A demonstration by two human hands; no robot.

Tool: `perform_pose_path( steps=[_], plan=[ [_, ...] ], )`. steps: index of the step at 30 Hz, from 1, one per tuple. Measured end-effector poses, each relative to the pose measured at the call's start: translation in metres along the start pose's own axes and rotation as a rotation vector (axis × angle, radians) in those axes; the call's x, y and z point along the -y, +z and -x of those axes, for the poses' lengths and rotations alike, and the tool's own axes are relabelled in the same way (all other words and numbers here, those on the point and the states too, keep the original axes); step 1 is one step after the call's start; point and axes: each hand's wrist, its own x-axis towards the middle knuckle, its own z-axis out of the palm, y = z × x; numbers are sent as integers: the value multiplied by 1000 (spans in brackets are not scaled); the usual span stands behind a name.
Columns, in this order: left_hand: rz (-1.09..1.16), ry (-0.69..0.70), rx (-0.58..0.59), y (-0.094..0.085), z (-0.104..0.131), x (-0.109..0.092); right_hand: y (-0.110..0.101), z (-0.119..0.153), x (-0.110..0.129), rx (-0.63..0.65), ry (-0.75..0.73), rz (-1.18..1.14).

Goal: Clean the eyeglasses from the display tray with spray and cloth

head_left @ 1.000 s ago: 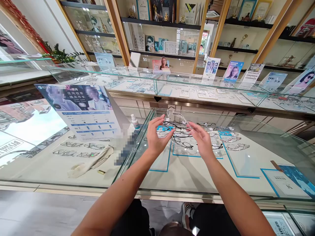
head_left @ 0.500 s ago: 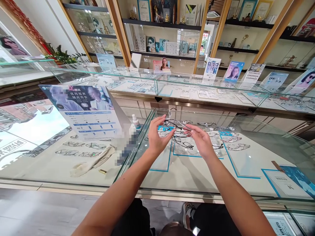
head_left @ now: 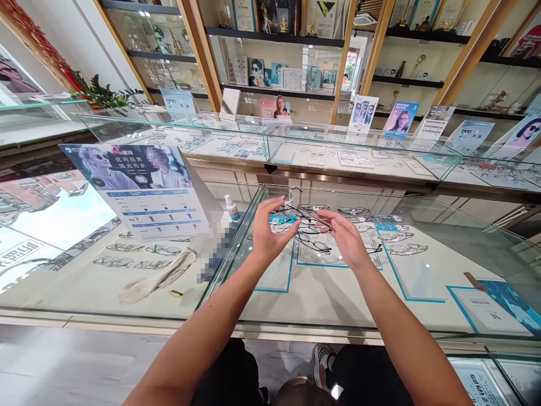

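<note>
Above the glass counter I hold a pair of thin dark-framed eyeglasses (head_left: 311, 218), with a small white tag on one raised temple. My left hand (head_left: 270, 231) pinches them at the left, fingers and thumb closed around the frame edge. On the other side, my right hand (head_left: 347, 239) has its fingertips and thumb at the end of the other temple. Its grip looks light, and the contact point is partly hidden by the fingers. Behind and below the held pair, several eyeglasses (head_left: 315, 245) lie inside the glass display case (head_left: 329, 307).
Left on the counter stand a folded advertising card (head_left: 156, 208) and a small white spray bottle (head_left: 232, 209). A beige cloth (head_left: 158, 276) lies by more eyeglasses (head_left: 113, 261). A brochure (head_left: 492, 307) is at right. Further display cases (head_left: 270, 145) and shelves (head_left: 279, 39) stand behind.
My right hand has shifted slightly right, and its fingers have straightened and loosened along the temple. The left hand keeps its hold. The view has moved slightly.
</note>
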Motion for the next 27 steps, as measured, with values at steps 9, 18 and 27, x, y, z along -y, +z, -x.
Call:
perform_pose_path(
  steps=[9, 18, 27],
  plan=[
    [349, -78, 259, -3, 4, -27, -27, -16, 2, -197, -112, 243],
    [411, -125, 315, 0, 7, -26, -25, -18, 5, -92, -47, 242],
    [197, -69, 287, -1, 1, -20, -24, -12, 12, 12, 37, 256]
  ],
)
